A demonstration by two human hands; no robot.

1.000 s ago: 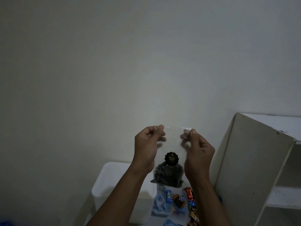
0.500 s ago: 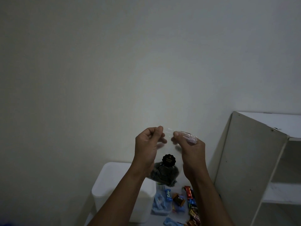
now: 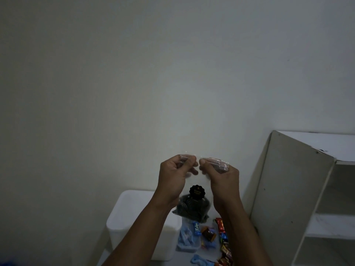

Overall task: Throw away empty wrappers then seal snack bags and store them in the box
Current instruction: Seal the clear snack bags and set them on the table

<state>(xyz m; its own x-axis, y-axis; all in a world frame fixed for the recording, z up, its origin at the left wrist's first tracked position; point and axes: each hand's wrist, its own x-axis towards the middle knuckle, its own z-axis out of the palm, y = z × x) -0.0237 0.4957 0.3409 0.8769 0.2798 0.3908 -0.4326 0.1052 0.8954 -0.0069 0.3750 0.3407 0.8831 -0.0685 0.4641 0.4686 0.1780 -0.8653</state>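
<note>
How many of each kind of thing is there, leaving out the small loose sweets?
hands: 2, the left hand and the right hand
clear snack bag: 1
white container: 1
white shelf unit: 1
total: 5

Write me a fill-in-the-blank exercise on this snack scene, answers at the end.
The left hand and right hand pinch the top of a clear snack ____. Its round label is coloured ____. The white shelf unit stands on the person's ____ side.
Missing: bag; black; right.
</note>
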